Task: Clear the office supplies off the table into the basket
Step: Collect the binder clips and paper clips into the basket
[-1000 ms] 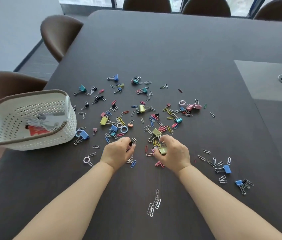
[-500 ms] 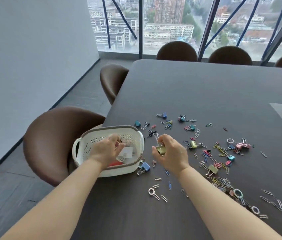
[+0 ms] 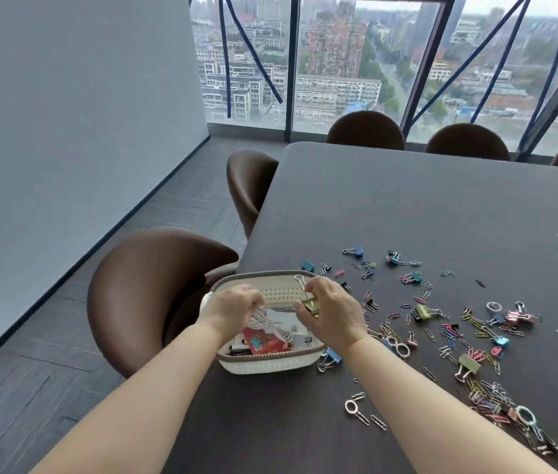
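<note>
Office supplies (image 3: 423, 312): coloured paper clips and binder clips scattered over the dark table (image 3: 407, 206), mostly to the right of the basket and towards the near right edge.
Basket (image 3: 267, 362): white and perforated with a grey rim; it stands on the table at its left edge, beside a brown chair (image 3: 154, 285).
Basket contents: a coiled white cord (image 3: 264, 323), a red packet (image 3: 260, 342) and a dark pen-like item along the near wall.
Right hand (image 3: 334, 314): over the basket's right side, thumb and fingers pinching a gold binder clip (image 3: 310, 305) whose wire handle points up.
Left hand (image 3: 233, 309): above the basket's left half, fingers curled downward; whether anything lies inside them cannot be told.
Blue binder clip (image 3: 333, 356): on the table just beside the basket's near right corner.
Background: more brown chairs at the far edge, and a window with city buildings.
</note>
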A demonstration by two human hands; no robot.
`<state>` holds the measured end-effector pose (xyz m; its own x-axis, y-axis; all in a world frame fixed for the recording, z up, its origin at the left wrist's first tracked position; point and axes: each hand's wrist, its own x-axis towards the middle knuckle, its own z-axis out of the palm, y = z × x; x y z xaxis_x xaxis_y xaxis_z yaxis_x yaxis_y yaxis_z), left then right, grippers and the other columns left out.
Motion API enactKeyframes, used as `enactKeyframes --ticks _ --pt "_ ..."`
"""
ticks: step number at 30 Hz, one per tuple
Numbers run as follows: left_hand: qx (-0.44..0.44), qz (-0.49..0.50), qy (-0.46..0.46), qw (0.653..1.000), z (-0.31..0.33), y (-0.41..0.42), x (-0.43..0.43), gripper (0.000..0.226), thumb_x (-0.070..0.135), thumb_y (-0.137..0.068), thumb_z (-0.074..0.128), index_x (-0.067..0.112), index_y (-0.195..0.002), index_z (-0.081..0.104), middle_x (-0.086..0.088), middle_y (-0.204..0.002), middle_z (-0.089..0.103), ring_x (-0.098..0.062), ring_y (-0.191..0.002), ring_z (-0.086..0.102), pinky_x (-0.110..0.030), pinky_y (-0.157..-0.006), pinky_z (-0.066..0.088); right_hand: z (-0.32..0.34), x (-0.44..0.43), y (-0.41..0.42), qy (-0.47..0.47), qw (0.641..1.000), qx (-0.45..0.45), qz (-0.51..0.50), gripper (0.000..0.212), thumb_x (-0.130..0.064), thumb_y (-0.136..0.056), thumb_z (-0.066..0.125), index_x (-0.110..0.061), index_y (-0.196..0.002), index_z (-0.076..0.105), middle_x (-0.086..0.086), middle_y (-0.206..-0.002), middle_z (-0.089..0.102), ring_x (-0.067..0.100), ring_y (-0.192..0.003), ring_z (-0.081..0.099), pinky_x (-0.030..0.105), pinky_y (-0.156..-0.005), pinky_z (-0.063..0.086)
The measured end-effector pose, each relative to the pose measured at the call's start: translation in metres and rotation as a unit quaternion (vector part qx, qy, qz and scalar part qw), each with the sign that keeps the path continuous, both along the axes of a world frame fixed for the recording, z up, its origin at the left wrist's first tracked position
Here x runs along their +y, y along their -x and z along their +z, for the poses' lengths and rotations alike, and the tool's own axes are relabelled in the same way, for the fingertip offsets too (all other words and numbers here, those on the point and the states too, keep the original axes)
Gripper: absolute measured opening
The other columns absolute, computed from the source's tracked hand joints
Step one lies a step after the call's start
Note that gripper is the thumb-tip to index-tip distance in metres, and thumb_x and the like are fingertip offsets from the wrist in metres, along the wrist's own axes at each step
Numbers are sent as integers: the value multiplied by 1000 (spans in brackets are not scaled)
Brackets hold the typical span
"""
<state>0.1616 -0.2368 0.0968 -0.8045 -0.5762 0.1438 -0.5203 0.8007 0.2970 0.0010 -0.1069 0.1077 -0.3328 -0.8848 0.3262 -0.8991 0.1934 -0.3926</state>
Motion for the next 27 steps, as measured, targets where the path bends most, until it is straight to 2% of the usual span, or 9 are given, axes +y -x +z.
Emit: enactKeyframes --ticks 4,8,14,16,18,20,22,24,27 --pt "37 6 81 996 -3 -17 -1 6 23 -81 67 17 -82 68 3 -81 68 -20 -71 66 -29 -60 49 -9 -28 -9 -125 992 21 24 50 -56 -85 49 -18 -117 48 1 -124 52 21 -117 42 33 -99 33" --pt "39 -2 129 991 -8 -28 1 12 20 -66 78 20 -65 65 5 -64 62 -17 -53 61 -21 -44 48 -20 -33 -16 -190 980 59 11 60 -66 -80 44 -23 -123 44 -1 -134 42 24 -124 34 39 -104 29" --pt "24 -4 148 989 -7 -23 14 31 34 -76 41 17 -61 63 3 -61 58 -17 -55 59 -23 -46 49 -24 -16 -11 -137 990 39 -8 40 -45 -90 40 -21 -121 45 -1 -130 45 23 -124 35 40 -101 29" --pt "35 -15 157 987 -5 -15 23 31 33 -76 41 17 -61 63 2 -61 57 -17 -55 59 -23 -44 48 -22 -5 -2 -74 996 39 -5 25 -31 -92 44 -17 -110 53 1 -117 56 22 -111 50 39 -91 36" --pt "43 -29 162 985 -4 -3 35 29 31 -77 43 17 -63 63 2 -63 58 -17 -56 59 -24 -44 48 -23 12 10 -2 998 50 -22 10 -21 -86 52 -13 -85 57 3 -81 66 24 -73 63 35 -68 46" --pt "61 -54 159 984 -7 16 51 26 30 -78 44 17 -66 63 1 -67 59 -18 -60 60 -26 -47 50 -27 37 28 30 996 39 -77 13 -15 -80 60 -11 -71 53 2 -50 59 27 -40 55 27 -44 40" --pt "77 -84 174 978 -10 34 71 25 29 -79 45 17 -68 64 1 -70 60 -17 -62 59 -24 -50 50 -35 64 44 5 992 16 -123 14 -12 -79 66 -9 -72 54 5 -43 56 30 -33 51 26 -39 37" --pt "99 -118 182 971 -17 57 95 22 28 -78 47 17 -68 63 1 -70 60 -16 -63 58 -25 -51 47 -44 95 64 -25 987 2 -161 10 -15 -84 62 -9 -79 57 9 -52 62 34 -44 57 31 -46 43" --pt "96 -159 156 970 -44 85 133 17 28 -79 50 17 -72 62 0 -73 59 -17 -67 55 -27 -56 50 -62 144 93 -107 978 -11 -179 20 -24 -89 53 -10 -102 57 11 -87 67 33 -80 62 36 -68 47"
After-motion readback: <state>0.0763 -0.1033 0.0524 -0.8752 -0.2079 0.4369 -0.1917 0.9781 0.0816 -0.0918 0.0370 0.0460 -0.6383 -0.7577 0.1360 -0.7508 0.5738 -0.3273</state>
